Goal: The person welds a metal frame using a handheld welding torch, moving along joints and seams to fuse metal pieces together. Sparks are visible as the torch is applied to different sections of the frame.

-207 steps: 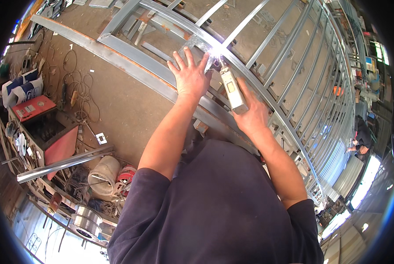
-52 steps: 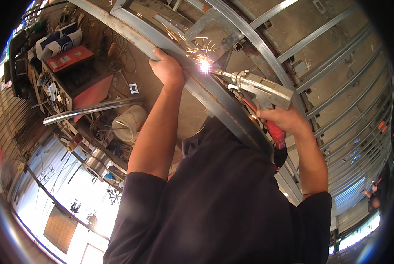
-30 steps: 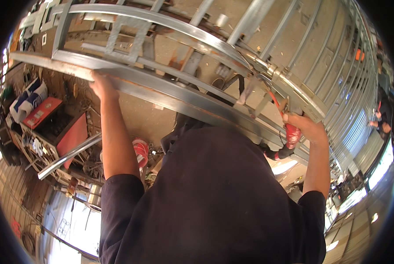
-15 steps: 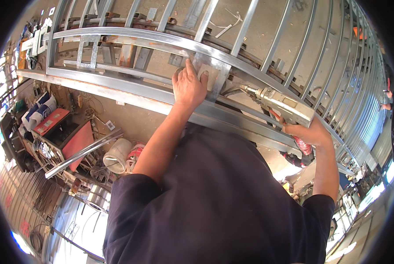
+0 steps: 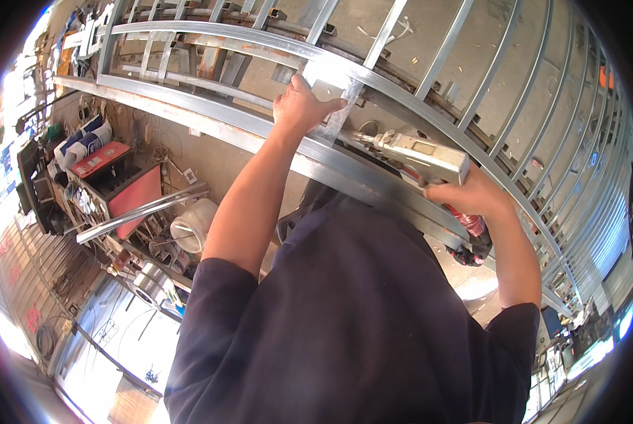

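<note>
A single wide fisheye view looks down from the person's head, close over the dark shirt that fills the lower middle. It faces forward and down onto a steel frame (image 5: 210,131) whose straight bars bend toward the rim, with both forearms rising from below and a cluttered workshop floor at the left edge

The picture is bright, lit by daylight from the left and bottom edges. The metal frame (image 5: 373,78) shines with white glare. Straight bars bend near the dark round rim. The far edges look blurry.
</note>
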{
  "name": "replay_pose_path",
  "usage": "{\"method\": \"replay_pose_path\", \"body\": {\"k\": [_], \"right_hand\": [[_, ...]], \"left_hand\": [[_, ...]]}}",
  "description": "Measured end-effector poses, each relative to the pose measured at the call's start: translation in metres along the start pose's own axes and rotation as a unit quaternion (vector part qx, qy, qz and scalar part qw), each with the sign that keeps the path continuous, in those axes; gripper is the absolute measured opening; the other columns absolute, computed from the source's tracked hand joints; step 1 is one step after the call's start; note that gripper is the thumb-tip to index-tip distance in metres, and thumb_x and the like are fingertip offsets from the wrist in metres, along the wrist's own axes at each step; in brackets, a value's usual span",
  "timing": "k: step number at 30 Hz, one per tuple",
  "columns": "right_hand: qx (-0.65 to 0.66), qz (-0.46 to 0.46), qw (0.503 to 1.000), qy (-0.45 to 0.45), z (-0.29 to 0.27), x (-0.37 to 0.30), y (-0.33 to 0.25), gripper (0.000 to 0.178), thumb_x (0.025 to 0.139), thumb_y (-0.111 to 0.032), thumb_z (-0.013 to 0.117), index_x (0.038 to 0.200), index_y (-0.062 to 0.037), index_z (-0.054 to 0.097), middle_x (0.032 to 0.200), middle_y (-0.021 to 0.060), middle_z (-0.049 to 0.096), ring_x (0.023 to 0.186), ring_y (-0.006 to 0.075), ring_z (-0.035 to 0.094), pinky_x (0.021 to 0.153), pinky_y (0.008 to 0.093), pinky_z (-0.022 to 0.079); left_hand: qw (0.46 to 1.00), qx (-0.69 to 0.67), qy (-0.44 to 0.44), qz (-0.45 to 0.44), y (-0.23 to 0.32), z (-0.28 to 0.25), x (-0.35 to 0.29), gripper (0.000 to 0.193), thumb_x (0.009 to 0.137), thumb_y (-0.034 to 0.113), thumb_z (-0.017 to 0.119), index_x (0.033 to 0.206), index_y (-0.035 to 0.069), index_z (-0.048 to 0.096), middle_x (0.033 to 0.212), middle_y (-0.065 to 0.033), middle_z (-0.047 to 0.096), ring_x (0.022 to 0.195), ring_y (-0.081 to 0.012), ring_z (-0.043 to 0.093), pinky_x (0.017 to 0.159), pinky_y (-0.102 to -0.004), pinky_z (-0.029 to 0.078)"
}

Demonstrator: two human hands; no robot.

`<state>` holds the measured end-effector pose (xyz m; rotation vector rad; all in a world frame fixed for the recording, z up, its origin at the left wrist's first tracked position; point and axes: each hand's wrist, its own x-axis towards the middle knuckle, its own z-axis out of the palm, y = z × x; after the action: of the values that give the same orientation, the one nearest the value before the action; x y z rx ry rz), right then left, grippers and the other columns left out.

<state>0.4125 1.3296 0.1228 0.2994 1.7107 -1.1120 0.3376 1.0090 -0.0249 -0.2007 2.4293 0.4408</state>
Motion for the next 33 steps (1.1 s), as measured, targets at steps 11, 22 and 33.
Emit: {"method": "replay_pose_path", "body": {"k": [11, 22, 33], "right_hand": [[0.051, -0.021, 0.997, -0.046, 0.01, 0.056, 0.014, 0.064, 0.074, -0.013, 0.078, 0.135, -0.0005, 0.062, 0.093, 0.0078, 0.071, 0.075, 0.0149, 0.067, 0.067, 0.0318, 0.055], [0.046, -0.009, 0.997, -0.064, 0.007, 0.059, 0.008, 0.066, 0.075, -0.011, 0.078, 0.138, 0.0, 0.06, 0.097, 0.0074, 0.069, 0.079, 0.0144, 0.066, 0.069, 0.0314, 0.055], [0.018, -0.019, 0.996, -0.08, 0.001, 0.073, 0.028, 0.074, 0.075, -0.02, 0.081, 0.142, -0.0016, 0.058, 0.106, 0.0105, 0.072, 0.091, 0.0166, 0.069, 0.079, 0.0329, 0.057]], "left_hand": [[0.998, 0.024, -0.052, -0.023, 0.0, 0.001, 0.011, 0.126, 0.073, 0.077, 0.08, 0.148, -0.013, 0.033, 0.137, -0.0263, 0.063, 0.133, -0.0336, 0.059, 0.118, -0.0505, 0.035], [1.0, 0.022, -0.007, -0.012, -0.005, 0.012, 0.013, 0.127, 0.071, 0.076, 0.081, 0.143, -0.015, 0.032, 0.127, -0.0299, 0.067, 0.129, -0.0363, 0.062, 0.12, -0.0506, 0.031], [1.0, 0.018, 0.0, 0.004, -0.008, 0.015, 0.015, 0.126, 0.07, 0.075, 0.082, 0.143, -0.016, 0.033, 0.124, -0.0289, 0.069, 0.128, -0.0357, 0.063, 0.12, -0.0536, 0.03]]}}
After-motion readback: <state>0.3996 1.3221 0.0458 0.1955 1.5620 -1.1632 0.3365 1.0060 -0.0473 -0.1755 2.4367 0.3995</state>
